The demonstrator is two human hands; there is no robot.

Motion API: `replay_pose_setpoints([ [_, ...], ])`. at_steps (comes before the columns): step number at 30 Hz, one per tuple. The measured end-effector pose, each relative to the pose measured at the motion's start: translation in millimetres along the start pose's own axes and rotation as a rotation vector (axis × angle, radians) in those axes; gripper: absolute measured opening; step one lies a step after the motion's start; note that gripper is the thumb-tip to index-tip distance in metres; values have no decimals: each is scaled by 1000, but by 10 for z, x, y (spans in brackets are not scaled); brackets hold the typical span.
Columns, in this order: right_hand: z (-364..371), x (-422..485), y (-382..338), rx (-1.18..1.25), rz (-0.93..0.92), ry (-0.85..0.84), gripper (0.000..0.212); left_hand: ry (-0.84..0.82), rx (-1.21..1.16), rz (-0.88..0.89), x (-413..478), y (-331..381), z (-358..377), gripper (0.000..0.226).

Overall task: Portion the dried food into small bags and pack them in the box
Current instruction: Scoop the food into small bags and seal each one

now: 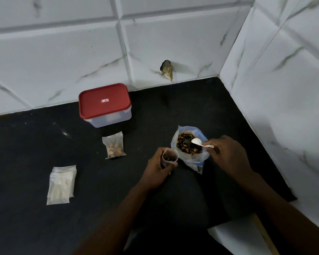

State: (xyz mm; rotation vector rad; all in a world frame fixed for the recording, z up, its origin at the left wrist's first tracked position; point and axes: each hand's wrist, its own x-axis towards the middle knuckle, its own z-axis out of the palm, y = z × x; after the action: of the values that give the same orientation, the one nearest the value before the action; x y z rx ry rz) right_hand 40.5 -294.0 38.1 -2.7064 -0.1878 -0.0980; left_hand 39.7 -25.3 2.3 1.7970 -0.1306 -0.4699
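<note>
Nearest, at centre frame, the left hand (156, 169) curls round a small bag (169, 157), holding its mouth open, with a little food inside. Just to the right, the right hand (226, 153) pinches a spoon (198, 141), its bowl over the dried food (187, 145) in the big bag (195, 159). Portioning looks under way. Next comes a scoop and a careful tip into that narrow mouth. Upper left, the box (105, 104) is lidded.

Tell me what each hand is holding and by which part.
The left hand grips a small bag round its body, below the open mouth. The right hand pinches a white spoon by its handle.
</note>
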Motion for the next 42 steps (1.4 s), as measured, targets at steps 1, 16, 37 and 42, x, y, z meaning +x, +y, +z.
replay_pose_setpoints([
  [1,10,-2,-22,-6,-3,-19,22,2,-1,-3,1,-4,-5,34],
  [16,-36,-2,-120,197,67,-18,18,18,-2,-11,30,-45,-24,36],
  [37,9,223,-143,268,8,40,17,31,24,-16,25,-79,-22,37],
  [42,104,197,-78,92,-62,-1,20,31,35,-18,37,-80,-17,37],
])
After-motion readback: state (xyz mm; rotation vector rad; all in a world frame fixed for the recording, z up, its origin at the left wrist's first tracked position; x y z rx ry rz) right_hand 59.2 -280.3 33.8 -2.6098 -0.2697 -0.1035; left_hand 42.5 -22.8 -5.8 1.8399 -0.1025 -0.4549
